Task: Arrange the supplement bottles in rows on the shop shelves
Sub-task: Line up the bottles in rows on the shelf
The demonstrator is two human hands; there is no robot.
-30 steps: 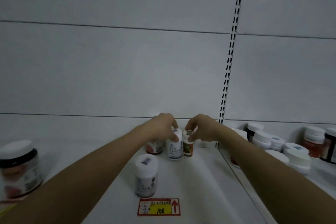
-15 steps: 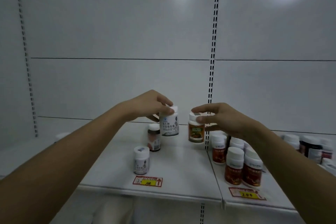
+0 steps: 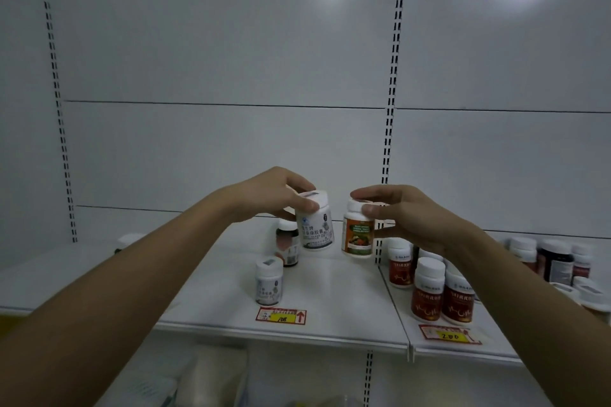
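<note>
left hand (image 3: 264,195) gripped the white bottle (image 3: 314,225) by its cap, fingers curled, lifted above the shelf (image 3: 330,291); right hand (image 3: 406,215) pinched the orange-label bottle (image 3: 358,235) just beside it.

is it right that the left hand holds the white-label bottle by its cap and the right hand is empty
Not quite. The left hand does hold the white-label bottle by its cap, but the right hand is not empty: the head view shows it pinching the cap of the orange-label bottle.
</note>
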